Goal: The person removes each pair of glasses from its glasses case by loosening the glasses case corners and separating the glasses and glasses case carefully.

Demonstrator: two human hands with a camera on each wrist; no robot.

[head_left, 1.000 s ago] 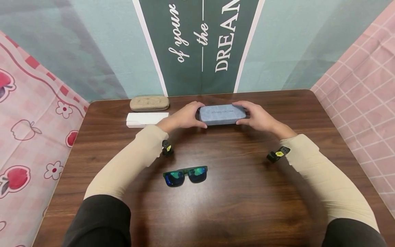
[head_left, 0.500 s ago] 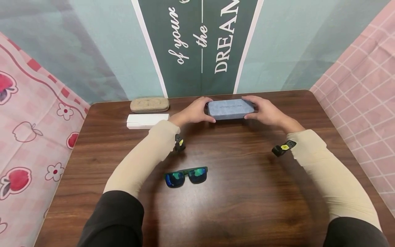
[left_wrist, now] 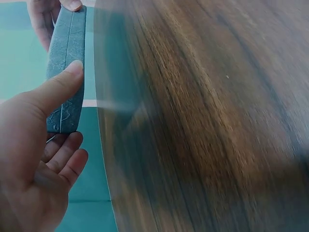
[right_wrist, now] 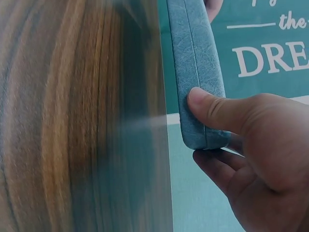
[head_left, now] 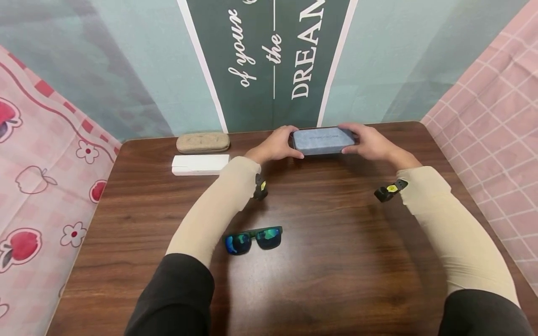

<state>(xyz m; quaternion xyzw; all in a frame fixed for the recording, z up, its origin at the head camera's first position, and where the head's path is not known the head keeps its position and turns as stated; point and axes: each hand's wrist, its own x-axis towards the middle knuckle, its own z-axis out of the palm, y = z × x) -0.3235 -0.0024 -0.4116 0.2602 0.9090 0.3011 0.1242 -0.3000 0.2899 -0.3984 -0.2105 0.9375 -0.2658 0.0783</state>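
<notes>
A closed blue glasses case (head_left: 323,141) with faint lettering on its lid is held lengthwise at the table's far edge. My left hand (head_left: 279,144) grips its left end, thumb along the front side, as the left wrist view also shows. At the opposite end my right hand (head_left: 367,142) pinches the case, its thumb (right_wrist: 207,104) pressing on the front side across the seam. A gap shows between the case and the tabletop in both wrist views. Sunglasses (head_left: 254,240) with blue-green mirrored lenses lie on the table, nearer to me, beside the left forearm.
A beige oval glasses case (head_left: 203,143) lies at the back left of the wooden table (head_left: 328,261). Just in front of it is a white oblong case (head_left: 197,165). A hanging cloth with printed words (head_left: 311,51) rises behind the table's far edge.
Both hands have carried the blue glasses case to the right and farther back, toward the table's far edge. The sunglasses and the other two cases have stayed put.
</notes>
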